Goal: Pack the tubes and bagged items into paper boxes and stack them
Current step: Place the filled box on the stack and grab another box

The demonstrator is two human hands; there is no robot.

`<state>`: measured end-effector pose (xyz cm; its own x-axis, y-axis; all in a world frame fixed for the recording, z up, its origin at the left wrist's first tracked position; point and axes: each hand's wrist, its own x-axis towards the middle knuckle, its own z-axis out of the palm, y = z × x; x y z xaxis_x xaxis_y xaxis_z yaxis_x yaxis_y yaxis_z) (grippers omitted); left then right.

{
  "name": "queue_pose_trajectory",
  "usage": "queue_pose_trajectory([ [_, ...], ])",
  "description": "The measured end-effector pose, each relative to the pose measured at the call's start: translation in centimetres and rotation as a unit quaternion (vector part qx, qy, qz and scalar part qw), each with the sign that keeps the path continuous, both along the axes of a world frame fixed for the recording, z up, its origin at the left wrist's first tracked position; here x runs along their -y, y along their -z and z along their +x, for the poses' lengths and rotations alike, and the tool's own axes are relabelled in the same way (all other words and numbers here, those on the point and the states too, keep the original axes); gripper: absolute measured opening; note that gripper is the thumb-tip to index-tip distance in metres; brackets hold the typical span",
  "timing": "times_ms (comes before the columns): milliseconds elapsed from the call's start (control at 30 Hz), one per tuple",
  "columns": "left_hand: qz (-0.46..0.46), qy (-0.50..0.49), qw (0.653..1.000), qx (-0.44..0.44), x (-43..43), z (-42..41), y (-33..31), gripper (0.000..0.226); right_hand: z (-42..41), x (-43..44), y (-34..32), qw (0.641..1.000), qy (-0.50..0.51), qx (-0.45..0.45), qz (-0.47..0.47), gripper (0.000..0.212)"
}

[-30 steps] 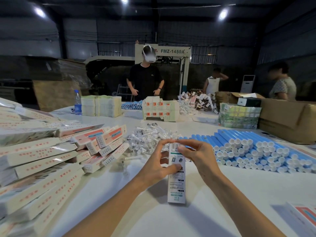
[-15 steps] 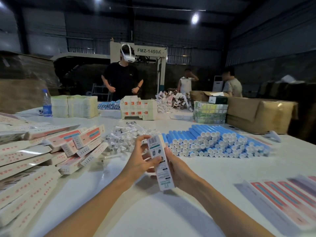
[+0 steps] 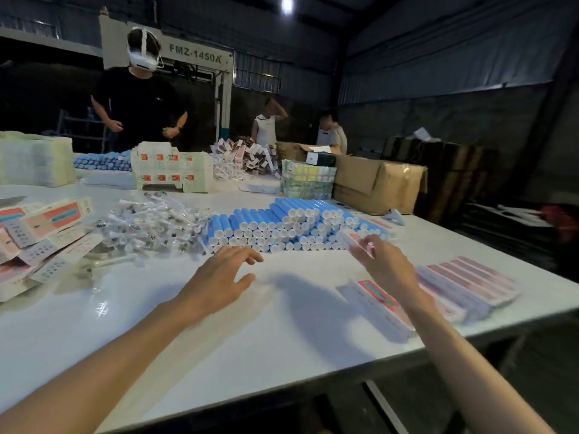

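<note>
Table (image 3: 282, 327): box (image 3: 351, 239) in right hand (image 3: 387, 268)

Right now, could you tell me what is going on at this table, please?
A person is packing at a white table. Their right hand grips a paper box, blurred, near the pile of blue tubes. The left hand hovers open over the table, holding nothing. The bagged items lie left of the tubes, and more boxes lie in a row at the right edge.

Your left hand (image 3: 219, 278): bare, fingers crisp in outline.
Your right hand (image 3: 387, 267): bare, smeared by blur.
Your forearms (image 3: 125, 352): both slim, uncovered down to the frame edge.
</note>
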<state>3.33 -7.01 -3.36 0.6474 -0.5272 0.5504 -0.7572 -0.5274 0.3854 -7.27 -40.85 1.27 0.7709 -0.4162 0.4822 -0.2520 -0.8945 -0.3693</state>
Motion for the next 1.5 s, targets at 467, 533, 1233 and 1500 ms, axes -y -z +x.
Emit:
queue_pose_trajectory([
  [467, 0.017, 0.039, 0.997, 0.068, -0.3, -1.4, 2.3, 0.029, -5.9, 9.3, 3.5, 0.935, 0.199, -0.147, -0.254, 0.039],
  [533, 0.021, 0.038, 0.997, 0.066, -0.4, -1.5, 2.3, 0.028, -6.0, 9.3, 3.4, 0.938, 0.2, -0.142, -0.242, 0.039],
  [1233, -0.024, -0.184, 0.98, -0.065, -3.0, -1.4, -0.7, 0.018, 8.9, -19.3, 2.2, 0.905, -0.304, 0.058, 0.293, 0.016],
  [1500, 0.122, -0.312, 0.94, -0.07, -9.6, -2.9, -1.5, 0.024, 12.1, -26.0, 6.6, 0.814, -0.381, 0.008, 0.439, 0.015],
])
